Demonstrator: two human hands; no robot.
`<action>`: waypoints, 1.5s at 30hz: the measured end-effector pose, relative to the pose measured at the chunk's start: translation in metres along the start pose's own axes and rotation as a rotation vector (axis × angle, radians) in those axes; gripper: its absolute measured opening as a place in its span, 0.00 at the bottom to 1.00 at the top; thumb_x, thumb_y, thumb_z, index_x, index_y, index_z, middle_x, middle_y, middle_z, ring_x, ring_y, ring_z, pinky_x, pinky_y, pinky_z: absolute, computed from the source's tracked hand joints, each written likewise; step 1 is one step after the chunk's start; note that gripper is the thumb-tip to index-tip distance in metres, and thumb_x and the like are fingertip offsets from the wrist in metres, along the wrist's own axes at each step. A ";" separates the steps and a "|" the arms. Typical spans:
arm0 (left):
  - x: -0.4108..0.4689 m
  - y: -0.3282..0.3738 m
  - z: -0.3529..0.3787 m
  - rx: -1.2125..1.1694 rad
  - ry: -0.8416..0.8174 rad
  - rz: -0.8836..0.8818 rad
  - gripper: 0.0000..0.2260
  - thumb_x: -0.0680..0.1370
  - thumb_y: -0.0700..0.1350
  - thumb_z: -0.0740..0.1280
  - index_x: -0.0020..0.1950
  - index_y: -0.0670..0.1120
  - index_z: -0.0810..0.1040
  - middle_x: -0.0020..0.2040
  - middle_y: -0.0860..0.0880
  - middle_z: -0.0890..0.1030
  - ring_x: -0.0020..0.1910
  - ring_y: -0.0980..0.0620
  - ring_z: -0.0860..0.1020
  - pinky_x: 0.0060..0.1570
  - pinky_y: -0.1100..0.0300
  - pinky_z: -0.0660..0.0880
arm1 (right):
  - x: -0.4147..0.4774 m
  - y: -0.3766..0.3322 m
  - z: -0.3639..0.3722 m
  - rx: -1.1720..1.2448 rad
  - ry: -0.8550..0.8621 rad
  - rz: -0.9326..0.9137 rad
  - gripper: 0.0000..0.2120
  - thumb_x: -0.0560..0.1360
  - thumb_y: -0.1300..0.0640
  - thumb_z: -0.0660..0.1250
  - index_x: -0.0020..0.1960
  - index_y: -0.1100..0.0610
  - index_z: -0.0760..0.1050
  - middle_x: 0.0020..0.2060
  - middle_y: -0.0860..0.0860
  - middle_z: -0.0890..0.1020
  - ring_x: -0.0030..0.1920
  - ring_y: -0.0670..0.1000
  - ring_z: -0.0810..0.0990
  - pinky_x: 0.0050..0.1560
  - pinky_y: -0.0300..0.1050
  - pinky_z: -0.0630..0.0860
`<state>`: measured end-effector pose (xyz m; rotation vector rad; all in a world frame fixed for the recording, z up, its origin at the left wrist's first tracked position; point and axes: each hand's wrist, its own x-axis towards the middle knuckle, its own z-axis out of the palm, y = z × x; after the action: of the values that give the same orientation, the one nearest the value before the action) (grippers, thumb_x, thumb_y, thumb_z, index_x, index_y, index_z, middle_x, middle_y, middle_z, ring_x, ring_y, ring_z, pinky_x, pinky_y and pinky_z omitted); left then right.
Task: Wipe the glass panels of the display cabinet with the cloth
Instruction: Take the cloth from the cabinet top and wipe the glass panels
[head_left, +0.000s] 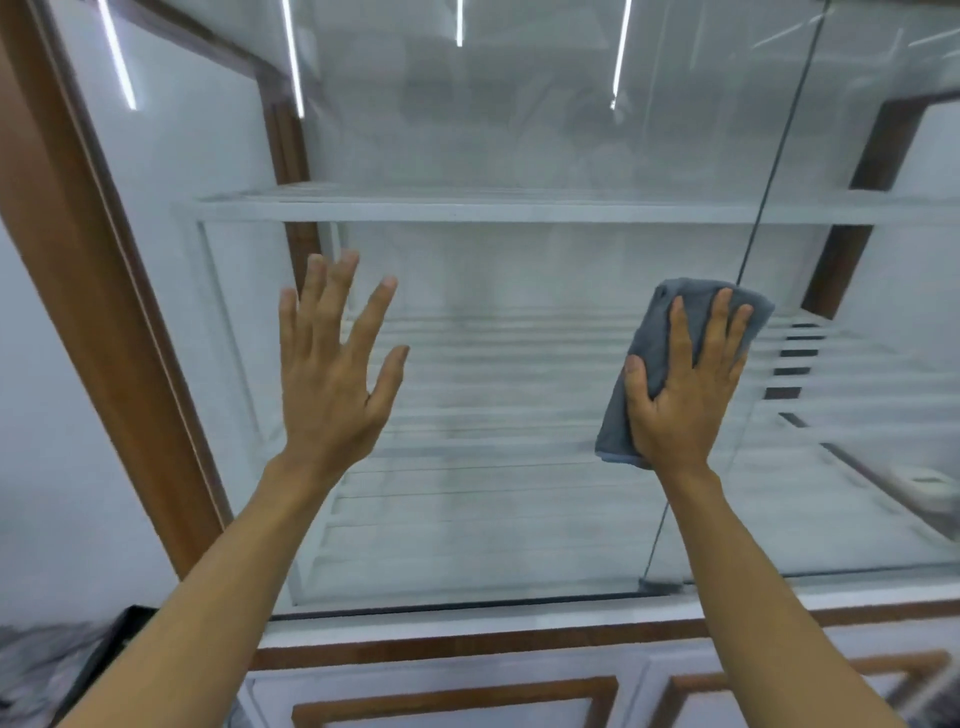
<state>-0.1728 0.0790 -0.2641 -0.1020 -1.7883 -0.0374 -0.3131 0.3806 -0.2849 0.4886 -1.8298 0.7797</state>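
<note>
The display cabinet's left glass panel (498, 364) fills the middle of the view, with a dark vertical seam at its right edge. My right hand (685, 395) lies flat on a folded grey cloth (654, 338) and holds it against the glass just left of that seam. My left hand (332, 364) is raised with fingers spread, palm at or near the glass; I cannot tell if it touches. A second glass panel (852, 312) lies right of the seam.
A brown wooden frame (104, 312) runs up the cabinet's left side. A white shelf (467, 210) crosses inside, above my hands. White cupboard doors with brown trim (452, 701) sit below the glass. A dark object (104, 649) lies at the lower left.
</note>
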 end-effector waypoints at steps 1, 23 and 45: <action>0.002 0.010 0.008 0.000 -0.007 -0.011 0.24 0.86 0.52 0.60 0.82 0.50 0.61 0.82 0.42 0.58 0.82 0.38 0.53 0.81 0.43 0.44 | 0.004 0.011 -0.005 0.000 -0.007 -0.026 0.30 0.80 0.49 0.62 0.79 0.56 0.61 0.79 0.65 0.56 0.79 0.67 0.50 0.79 0.66 0.49; -0.001 0.038 0.051 0.124 0.013 -0.104 0.24 0.86 0.55 0.56 0.82 0.53 0.61 0.83 0.45 0.57 0.84 0.46 0.49 0.81 0.44 0.44 | 0.071 -0.047 0.012 -0.040 0.057 -0.305 0.29 0.79 0.45 0.63 0.78 0.50 0.65 0.78 0.61 0.64 0.79 0.65 0.58 0.79 0.66 0.50; -0.005 0.032 0.065 0.136 0.036 -0.107 0.25 0.86 0.55 0.54 0.83 0.53 0.58 0.85 0.50 0.51 0.84 0.45 0.46 0.81 0.45 0.39 | 0.022 0.046 -0.007 -0.070 0.005 -0.230 0.31 0.78 0.45 0.64 0.79 0.49 0.61 0.79 0.59 0.61 0.79 0.64 0.54 0.77 0.68 0.54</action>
<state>-0.2317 0.1157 -0.2836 0.0914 -1.7536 0.0059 -0.3467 0.4183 -0.2756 0.6382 -1.7525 0.5580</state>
